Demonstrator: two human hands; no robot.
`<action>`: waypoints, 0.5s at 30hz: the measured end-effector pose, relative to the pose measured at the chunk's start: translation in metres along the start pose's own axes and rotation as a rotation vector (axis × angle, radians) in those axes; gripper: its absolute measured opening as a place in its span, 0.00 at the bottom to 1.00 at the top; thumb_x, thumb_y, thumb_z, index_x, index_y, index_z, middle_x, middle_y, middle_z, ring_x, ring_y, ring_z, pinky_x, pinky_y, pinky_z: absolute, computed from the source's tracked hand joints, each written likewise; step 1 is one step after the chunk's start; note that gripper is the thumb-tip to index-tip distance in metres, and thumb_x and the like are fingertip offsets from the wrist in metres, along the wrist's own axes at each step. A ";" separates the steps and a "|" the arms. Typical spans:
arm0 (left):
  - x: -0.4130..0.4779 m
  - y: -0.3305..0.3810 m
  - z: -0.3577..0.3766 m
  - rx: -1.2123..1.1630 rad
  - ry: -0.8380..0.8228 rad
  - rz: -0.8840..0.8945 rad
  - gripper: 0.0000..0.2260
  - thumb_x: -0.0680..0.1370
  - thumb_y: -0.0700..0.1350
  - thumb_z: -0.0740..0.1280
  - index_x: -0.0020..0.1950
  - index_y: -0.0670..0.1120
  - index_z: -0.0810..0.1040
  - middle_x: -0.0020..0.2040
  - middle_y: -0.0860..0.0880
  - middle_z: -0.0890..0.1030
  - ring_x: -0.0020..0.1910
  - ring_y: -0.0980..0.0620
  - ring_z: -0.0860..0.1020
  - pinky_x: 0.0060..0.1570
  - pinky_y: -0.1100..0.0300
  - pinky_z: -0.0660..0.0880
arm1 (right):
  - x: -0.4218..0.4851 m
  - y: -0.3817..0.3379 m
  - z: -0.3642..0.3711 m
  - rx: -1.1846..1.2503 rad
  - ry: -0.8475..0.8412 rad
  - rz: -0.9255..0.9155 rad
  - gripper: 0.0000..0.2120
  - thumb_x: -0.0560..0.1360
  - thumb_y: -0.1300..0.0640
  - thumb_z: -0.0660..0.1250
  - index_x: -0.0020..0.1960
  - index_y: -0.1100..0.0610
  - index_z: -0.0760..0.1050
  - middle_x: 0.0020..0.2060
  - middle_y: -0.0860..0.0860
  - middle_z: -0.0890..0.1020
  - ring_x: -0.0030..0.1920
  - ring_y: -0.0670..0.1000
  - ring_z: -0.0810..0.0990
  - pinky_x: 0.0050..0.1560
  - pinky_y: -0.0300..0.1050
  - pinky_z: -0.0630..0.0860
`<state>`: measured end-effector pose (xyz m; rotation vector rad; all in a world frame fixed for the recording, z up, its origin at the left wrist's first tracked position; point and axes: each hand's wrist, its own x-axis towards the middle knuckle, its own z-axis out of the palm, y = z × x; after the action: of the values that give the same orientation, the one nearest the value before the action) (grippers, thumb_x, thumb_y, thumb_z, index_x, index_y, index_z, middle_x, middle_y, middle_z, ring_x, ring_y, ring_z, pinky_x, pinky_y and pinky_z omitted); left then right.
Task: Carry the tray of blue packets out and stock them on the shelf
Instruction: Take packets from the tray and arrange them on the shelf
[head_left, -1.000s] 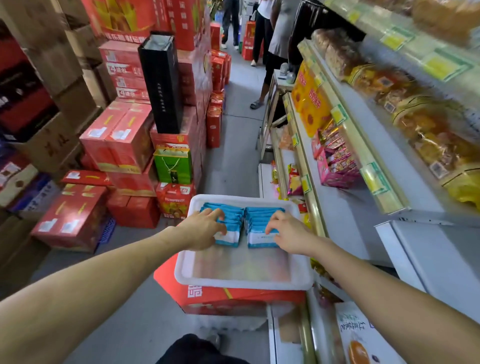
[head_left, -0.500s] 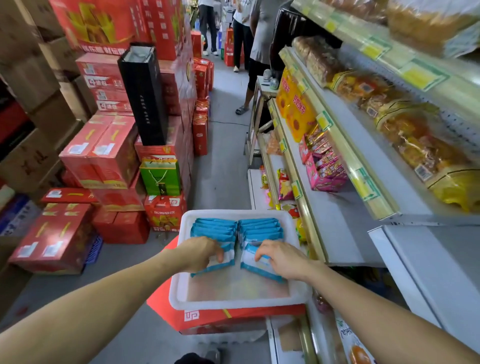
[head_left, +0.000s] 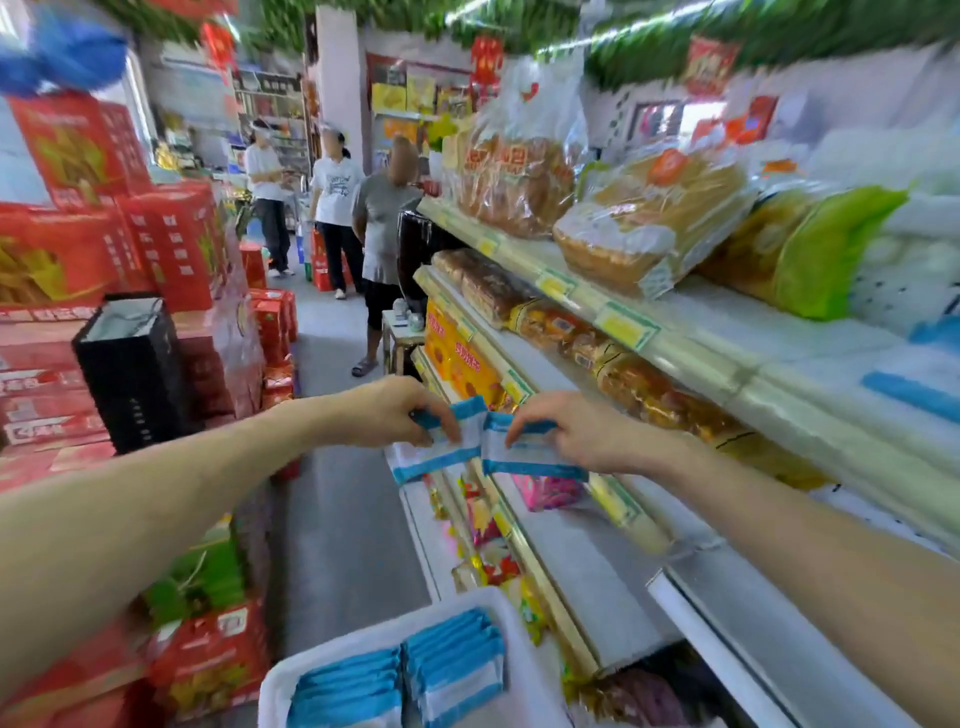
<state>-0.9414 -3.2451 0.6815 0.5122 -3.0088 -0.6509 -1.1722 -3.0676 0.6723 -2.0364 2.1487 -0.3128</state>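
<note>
My left hand (head_left: 387, 413) pinches a blue-and-white packet (head_left: 441, 457) held up in the air, level with the shelves. Beside it my right hand (head_left: 563, 434) pinches a second blue packet (head_left: 524, 460). The two packets nearly touch at their inner edges. Below, at the bottom of the view, the white tray (head_left: 363, 639) holds two rows of the remaining blue packets (head_left: 405, 680). The grey shelf board (head_left: 587, 582) on the right lies just under and beyond my hands.
Shelves on the right carry bagged bread (head_left: 519, 171), orange boxes (head_left: 462, 358) and pink packs (head_left: 545, 491). Red cartons (head_left: 171, 244) and a black box (head_left: 130, 369) are stacked on the left. Three people (head_left: 384, 244) stand down the aisle.
Both hands lifted a packet each out of the tray and raised them to shelf height. The camera tilted upward, so the tray dropped to the bottom of the view.
</note>
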 end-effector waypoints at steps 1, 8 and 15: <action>0.012 0.014 -0.026 0.005 0.009 0.049 0.15 0.79 0.42 0.71 0.57 0.63 0.85 0.49 0.65 0.80 0.42 0.64 0.77 0.43 0.66 0.73 | -0.005 -0.001 -0.031 -0.012 0.017 0.021 0.31 0.69 0.69 0.58 0.50 0.32 0.78 0.58 0.45 0.78 0.56 0.52 0.77 0.60 0.58 0.76; 0.093 0.152 -0.148 -0.033 0.064 0.412 0.14 0.80 0.35 0.70 0.55 0.54 0.87 0.50 0.67 0.81 0.43 0.64 0.79 0.38 0.72 0.73 | -0.102 0.015 -0.205 -0.123 0.234 0.179 0.31 0.68 0.71 0.57 0.54 0.38 0.82 0.57 0.45 0.81 0.56 0.50 0.78 0.58 0.50 0.75; 0.177 0.315 -0.128 -0.021 -0.008 0.733 0.14 0.77 0.34 0.74 0.55 0.53 0.87 0.55 0.51 0.85 0.45 0.62 0.79 0.44 0.71 0.73 | -0.269 0.052 -0.274 -0.153 0.399 0.439 0.30 0.71 0.76 0.61 0.56 0.46 0.84 0.58 0.38 0.81 0.58 0.35 0.77 0.63 0.41 0.73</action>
<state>-1.1955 -3.0827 0.9176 -0.5769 -2.8580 -0.6021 -1.2785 -2.7856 0.9168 -1.6039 2.8617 -0.5410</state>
